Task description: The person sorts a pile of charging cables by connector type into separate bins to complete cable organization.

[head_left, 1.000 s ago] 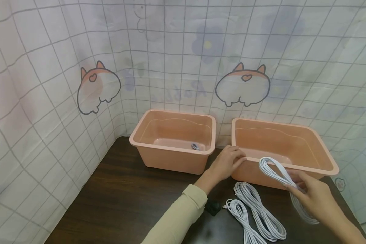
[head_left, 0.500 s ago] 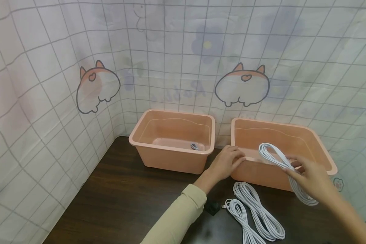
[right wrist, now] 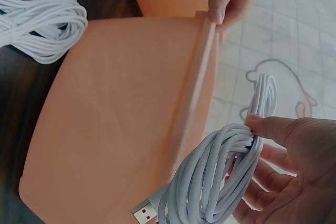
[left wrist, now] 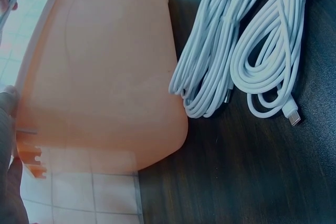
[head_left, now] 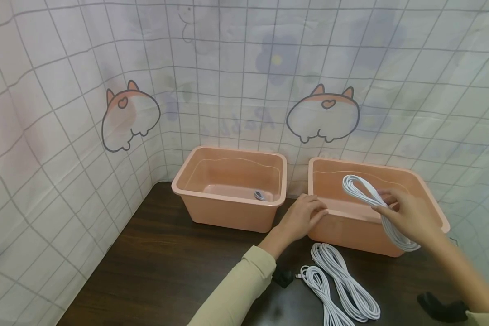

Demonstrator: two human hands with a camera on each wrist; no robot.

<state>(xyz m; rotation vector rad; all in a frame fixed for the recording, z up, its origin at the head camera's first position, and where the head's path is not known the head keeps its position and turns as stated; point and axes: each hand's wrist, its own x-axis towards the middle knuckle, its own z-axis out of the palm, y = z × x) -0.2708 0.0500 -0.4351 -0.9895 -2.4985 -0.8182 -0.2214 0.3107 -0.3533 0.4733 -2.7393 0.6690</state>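
My right hand [head_left: 409,215] pinches a coiled white USB cable [head_left: 364,192] around its middle, above the front rim of the right pink bin [head_left: 354,235]. In the right wrist view a metal USB plug [right wrist: 144,213] sticks out of the held cable's lower end. The fingers of my left hand [head_left: 303,215] grip the near left corner of that bin's rim. On the table below lie two more bundled white cables, a longer coil [head_left: 346,285] and a smaller coil [head_left: 322,290]; a small plug [left wrist: 294,116] shows on the smaller one in the left wrist view.
A second pink bin [head_left: 228,213] stands to the left, with a small grey-white cable [head_left: 259,195] inside. Dark straps [head_left: 283,276] show by the left wrist. Behind the bins hangs a white grid-patterned cloth [head_left: 236,90]. The dark wood table [head_left: 159,258] extends to the left.
My right hand has lifted the coiled cable up and slightly left, from in front of the right bin to over its rim. My left hand has stayed on the rim.
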